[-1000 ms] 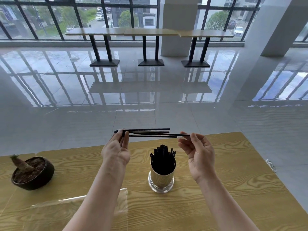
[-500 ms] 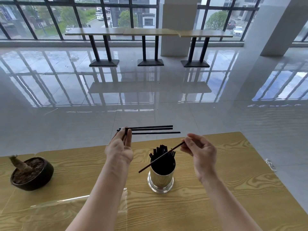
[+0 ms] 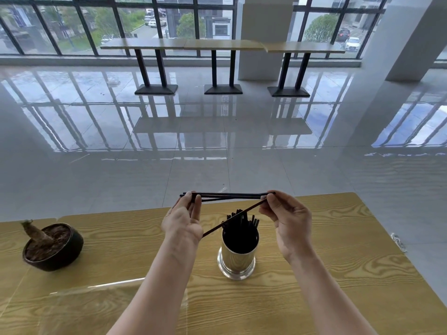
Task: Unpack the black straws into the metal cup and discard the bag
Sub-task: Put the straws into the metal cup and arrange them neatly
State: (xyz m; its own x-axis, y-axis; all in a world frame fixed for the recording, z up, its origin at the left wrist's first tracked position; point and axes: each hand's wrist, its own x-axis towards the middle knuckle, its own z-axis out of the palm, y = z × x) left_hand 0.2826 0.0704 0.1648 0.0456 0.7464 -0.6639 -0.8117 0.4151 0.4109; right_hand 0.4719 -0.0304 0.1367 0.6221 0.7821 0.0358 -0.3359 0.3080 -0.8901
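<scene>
The metal cup (image 3: 238, 259) stands on the table (image 3: 326, 274) near its middle, with upright straws (image 3: 251, 222) in it. Above and behind the cup, the left hand (image 3: 183, 221) on its left pinches a few level straws (image 3: 229, 195), which reach across to the right hand (image 3: 287, 221) on its right. One slanted straw (image 3: 251, 209) runs from the right fingers down in front of the upright straws toward the left wrist. A planter (image 3: 54, 245) sits at the table's left end. A flat sheet (image 3: 96, 303) (perhaps the bag) lies near left, under the left forearm. Beyond the floor, three high tables (image 3: 222, 44) stand before the windows (image 3: 72, 20).
</scene>
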